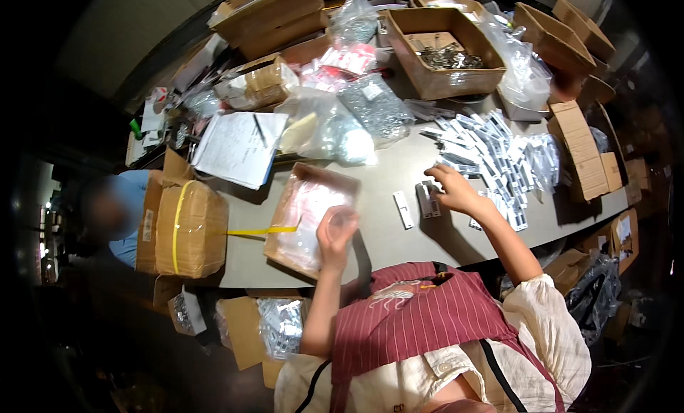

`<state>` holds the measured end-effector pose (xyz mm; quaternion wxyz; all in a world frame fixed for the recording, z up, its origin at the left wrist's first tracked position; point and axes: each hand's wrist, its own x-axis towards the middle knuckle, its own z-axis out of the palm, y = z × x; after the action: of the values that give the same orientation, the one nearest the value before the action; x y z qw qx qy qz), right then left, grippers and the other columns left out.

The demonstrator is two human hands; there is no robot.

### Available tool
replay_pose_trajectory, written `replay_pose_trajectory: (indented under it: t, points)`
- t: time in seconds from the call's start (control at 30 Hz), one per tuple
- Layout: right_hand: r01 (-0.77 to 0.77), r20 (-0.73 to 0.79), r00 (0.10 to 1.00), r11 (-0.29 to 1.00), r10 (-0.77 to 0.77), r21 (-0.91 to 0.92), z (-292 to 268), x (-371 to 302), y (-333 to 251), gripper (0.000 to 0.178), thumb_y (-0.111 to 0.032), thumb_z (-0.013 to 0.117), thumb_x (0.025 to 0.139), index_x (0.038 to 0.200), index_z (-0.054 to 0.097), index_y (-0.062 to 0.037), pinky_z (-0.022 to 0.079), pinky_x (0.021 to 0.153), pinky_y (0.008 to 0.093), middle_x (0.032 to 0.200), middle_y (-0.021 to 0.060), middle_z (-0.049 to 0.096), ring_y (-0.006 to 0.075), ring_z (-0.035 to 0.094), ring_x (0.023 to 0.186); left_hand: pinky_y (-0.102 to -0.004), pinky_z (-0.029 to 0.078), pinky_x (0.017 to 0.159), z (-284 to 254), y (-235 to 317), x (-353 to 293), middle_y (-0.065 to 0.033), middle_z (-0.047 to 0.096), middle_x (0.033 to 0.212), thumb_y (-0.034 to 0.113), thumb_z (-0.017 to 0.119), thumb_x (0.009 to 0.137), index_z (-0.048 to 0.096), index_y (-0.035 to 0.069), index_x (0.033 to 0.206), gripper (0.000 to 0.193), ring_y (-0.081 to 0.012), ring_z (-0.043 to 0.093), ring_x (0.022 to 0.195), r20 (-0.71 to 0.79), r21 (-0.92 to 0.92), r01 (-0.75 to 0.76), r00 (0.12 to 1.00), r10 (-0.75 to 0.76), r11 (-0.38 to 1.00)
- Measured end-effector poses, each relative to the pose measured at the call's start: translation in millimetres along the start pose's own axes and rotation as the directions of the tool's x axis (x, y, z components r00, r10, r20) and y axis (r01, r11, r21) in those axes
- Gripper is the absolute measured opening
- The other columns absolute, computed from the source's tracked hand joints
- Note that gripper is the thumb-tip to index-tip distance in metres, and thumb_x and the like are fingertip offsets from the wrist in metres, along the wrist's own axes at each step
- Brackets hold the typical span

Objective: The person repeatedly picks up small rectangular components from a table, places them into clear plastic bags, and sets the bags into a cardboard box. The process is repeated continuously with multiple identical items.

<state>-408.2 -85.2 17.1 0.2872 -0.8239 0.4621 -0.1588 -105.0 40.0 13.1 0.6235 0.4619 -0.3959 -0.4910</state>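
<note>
My left hand [338, 231] is over the right side of a shallow cardboard box [278, 243] lined with clear plastic. Its fingers are curled around something see-through that I cannot make out. To the right, my right hand [456, 190] reaches over the table with thumb and fingers apart. It is right beside a small group of flat grey metal plates [428, 201] lying side by side; whether it touches them I cannot tell. A single pale plate [403, 210] lies just left of that group. Beyond my right hand spreads a heap of similar plates [491, 153].
A taped carton [201, 228] with a yellow strap stands left. Papers with a pen [239, 146], plastic bags [324, 128] and a carton of metal parts [445, 85] line the far side. An open carton [581, 153] stands right. A person in blue [132, 217] is at far left.
</note>
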Motion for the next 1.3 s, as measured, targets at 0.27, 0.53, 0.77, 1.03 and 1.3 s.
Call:
replay_pose_trajectory:
  t: [0.27,0.53,0.77,1.03,1.3]
  points:
    - [0.192,0.098,0.981,0.925,-0.169,-0.329,35,-26,14,0.091,-0.009,0.077,0.065,0.148,0.039,-0.0016,0.044,0.1,0.0518,0.144,0.0268,0.042,0.0449,0.047,0.124,-0.0281,0.045,0.087,9,10,1,-0.008,0.063,0.101,0.004,0.067,0.085,0.06,-0.003,0.112,0.028,-0.0153,0.057,0.096,0.015,0.014,0.006,1.0,-0.006,1.0]
    - [0.073,0.097,0.994,0.958,-0.048,-0.277,29,-36,11,0.088,-0.035,0.092,0.063,0.136,0.051,-0.0092,0.048,0.095,0.05,0.116,0.0271,0.05,0.0462,0.053,0.108,-0.0299,0.047,0.089,4,16,-7,-0.0076,0.062,0.099,0.007,0.066,0.088,0.058,-0.001,0.112,0.027,-0.0152,0.058,0.097,0.026,0.198,-0.129,0.992,0.126,0.972]
    - [-0.114,0.014,0.993,0.987,0.116,-0.113,36,-69,3,0.124,-0.046,0.1,0.047,0.141,0.038,0.0063,0.048,0.095,0.0489,0.118,0.0308,0.047,0.0483,0.053,0.11,-0.0321,0.047,0.095,30,-1,-20,-0.0064,0.061,0.104,0.006,0.067,0.09,0.057,0.0,0.119,0.031,-0.0159,0.06,0.102,0.092,0.037,-0.073,0.993,0.069,0.997]
    - [-0.286,-0.081,0.951,0.949,0.298,0.133,53,-88,25,0.066,-0.028,0.095,0.064,0.106,0.057,0.0056,0.05,0.075,0.0426,0.099,0.0205,0.06,0.0339,0.061,0.089,-0.0335,0.045,0.1,44,-25,-18,-0.0064,0.06,0.11,0.009,0.068,0.092,0.056,0.001,0.123,0.034,-0.0147,0.058,0.107,0.306,0.102,-0.07,0.951,0.035,0.992]
    - [-0.298,-0.069,0.923,0.817,0.378,0.494,21,-87,-6,0.032,-0.007,0.086,0.078,0.089,0.057,0.0007,0.044,0.051,0.0277,0.067,0.0034,0.059,0.0101,0.054,0.06,-0.0303,0.049,0.093,46,-22,-11,-0.0065,0.064,0.105,0.012,0.07,0.092,0.06,0.001,0.12,0.032,-0.0133,0.062,0.102,0.392,0.175,-0.005,0.918,-0.065,0.985]
